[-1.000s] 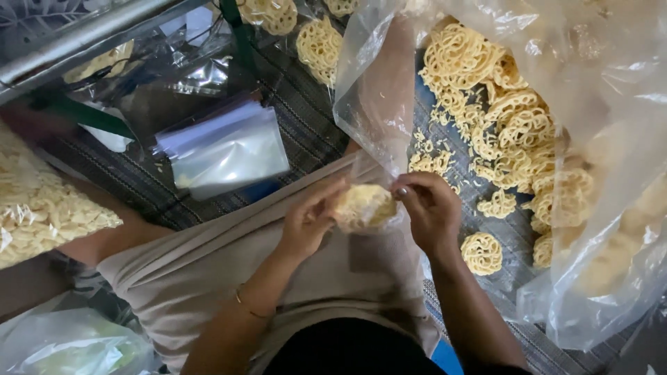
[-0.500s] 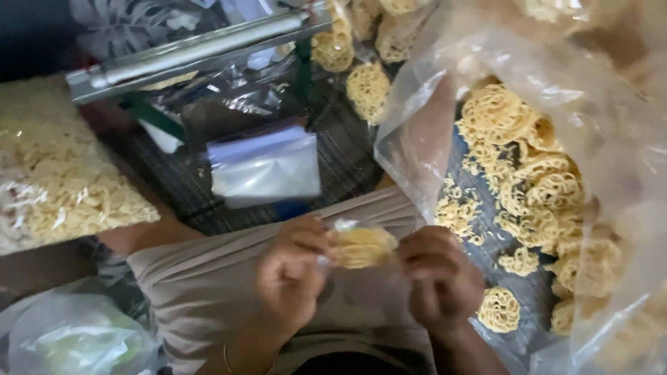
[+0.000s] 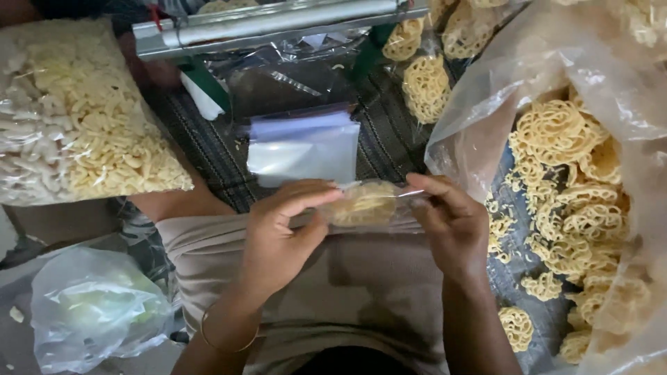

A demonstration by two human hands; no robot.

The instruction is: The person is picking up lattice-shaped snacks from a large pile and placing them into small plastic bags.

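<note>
Between both grips: small clear packet [image 3: 368, 205], one lattice cracker inside, pinched by left hand [image 3: 281, 236] and right hand [image 3: 451, 226]; unsealed; heat sealer [image 3: 278, 24] beyond.

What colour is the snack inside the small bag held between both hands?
Pale golden yellow snack, inside a clear small bag; head view.

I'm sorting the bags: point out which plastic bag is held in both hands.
The small clear packet with one lacy round cracker, pinched between left hand and right hand. The big cracker sack and macaroni-snack bag lie untouched.
</note>
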